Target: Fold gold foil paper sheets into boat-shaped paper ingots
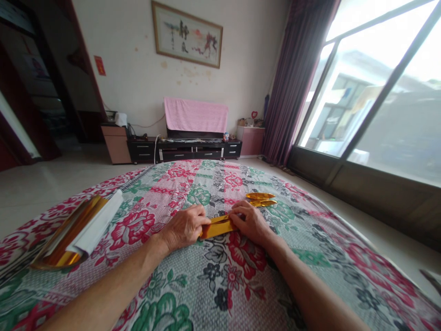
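Note:
A strip of shiny gold paper [217, 229], folded lengthwise, lies low over the flowered cloth between my two hands. The fingers of my left hand [188, 226] are closed on its left end. At its right end, my right hand [250, 221] has its fingers bent and pressed together on the paper. Two folded gold pieces with pointed ends [261, 196] rest on the cloth just beyond my right hand, one behind the other.
A bundle of gold and white sheets [81, 230] lies at the left of the round table, on its patterned cloth [206, 299]. Beyond the table are a low black cabinet [143, 151], a pink cloth [196, 115] over a screen, and a window at the right.

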Demonstrator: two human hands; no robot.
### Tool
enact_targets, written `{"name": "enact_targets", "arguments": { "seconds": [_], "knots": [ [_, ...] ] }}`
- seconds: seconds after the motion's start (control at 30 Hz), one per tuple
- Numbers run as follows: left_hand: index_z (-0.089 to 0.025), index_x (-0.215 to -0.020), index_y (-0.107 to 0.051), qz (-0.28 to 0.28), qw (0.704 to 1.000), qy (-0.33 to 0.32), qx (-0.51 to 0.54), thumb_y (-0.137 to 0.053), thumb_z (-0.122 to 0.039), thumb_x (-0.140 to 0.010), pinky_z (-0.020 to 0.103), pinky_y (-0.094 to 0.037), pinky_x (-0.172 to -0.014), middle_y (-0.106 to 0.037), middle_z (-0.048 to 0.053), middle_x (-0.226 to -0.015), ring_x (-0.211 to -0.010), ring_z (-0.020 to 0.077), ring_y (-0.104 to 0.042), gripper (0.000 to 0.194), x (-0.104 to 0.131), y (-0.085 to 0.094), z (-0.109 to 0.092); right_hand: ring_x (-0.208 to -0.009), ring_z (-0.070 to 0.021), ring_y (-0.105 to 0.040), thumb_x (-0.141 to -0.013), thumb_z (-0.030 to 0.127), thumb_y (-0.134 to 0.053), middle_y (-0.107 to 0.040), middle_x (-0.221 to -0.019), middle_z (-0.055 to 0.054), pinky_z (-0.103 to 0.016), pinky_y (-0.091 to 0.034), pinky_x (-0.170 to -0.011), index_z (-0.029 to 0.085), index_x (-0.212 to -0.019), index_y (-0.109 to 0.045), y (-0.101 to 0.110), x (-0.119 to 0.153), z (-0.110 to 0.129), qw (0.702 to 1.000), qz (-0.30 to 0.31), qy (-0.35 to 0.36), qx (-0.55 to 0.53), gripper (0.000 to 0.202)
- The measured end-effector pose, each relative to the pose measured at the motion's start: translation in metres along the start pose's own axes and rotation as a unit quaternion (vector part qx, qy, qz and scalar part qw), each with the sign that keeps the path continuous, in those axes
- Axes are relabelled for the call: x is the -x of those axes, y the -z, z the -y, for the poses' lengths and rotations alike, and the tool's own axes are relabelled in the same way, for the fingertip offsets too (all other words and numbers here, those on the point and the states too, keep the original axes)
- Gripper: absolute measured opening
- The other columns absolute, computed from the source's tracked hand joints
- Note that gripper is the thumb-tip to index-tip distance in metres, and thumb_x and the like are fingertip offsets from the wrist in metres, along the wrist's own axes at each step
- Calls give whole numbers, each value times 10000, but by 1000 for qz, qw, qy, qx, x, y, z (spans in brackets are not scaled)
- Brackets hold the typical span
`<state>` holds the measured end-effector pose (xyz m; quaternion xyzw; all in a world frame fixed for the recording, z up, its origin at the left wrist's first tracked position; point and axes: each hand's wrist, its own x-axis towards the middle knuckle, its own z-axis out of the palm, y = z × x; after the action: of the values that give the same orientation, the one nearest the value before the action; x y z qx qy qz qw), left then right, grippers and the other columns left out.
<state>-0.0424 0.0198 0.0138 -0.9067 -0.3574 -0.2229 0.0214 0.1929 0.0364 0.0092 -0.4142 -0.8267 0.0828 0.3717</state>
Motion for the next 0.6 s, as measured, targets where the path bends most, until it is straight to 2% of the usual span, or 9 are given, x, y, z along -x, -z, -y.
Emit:
{"name": "enact_targets", "arguments": {
  "seconds": [0.23, 0.33, 0.43, 0.6],
  "knots": [
    [-209, -865, -680, -3, 1000, -7, -1, -413, -47, -735, 251, -451, -690, -530, 27, -813, -784, 140, -507, 338, 1, -1, 2, -793, -135, -573, -753, 157, -587, -620, -855, -32, -258, -431, -754, 186, -710, -664, -2, -1, -3, 1000, -1, -23, 4, 93],
    [-210, -870, -677, -1, 1000, -8, -5, -412, -50, -738, 249, -452, -689, -533, 28, -822, -787, 139, -510, 336, 1, -2, 2, -778, -141, -567, -744, 173, -601, -607, -835, -27, -269, -429, -743, 190, -749, -660, -2, -2, -3, 999, -1, -41, 11, 62],
    [-209, -867, -673, 3, 1000, -7, -9, -414, -47, -737, 246, -452, -694, -536, 28, -829, -795, 139, -511, 332, 1, -1, 2, -778, -145, -563, -744, 175, -595, -596, -836, -27, -269, -428, -734, 198, -793, -662, -3, -2, -3, 998, -3, -56, 19, 86],
    [-205, -847, -668, 4, 1000, -9, -15, -413, -45, -732, 248, -451, -701, -539, 26, -836, -800, 141, -510, 322, 1, -1, 2, -771, -142, -555, -756, 161, -567, -589, -815, -26, -265, -421, -740, 201, -751, -668, -5, -4, -3, 998, -4, -53, 23, 108]
  ]
}}
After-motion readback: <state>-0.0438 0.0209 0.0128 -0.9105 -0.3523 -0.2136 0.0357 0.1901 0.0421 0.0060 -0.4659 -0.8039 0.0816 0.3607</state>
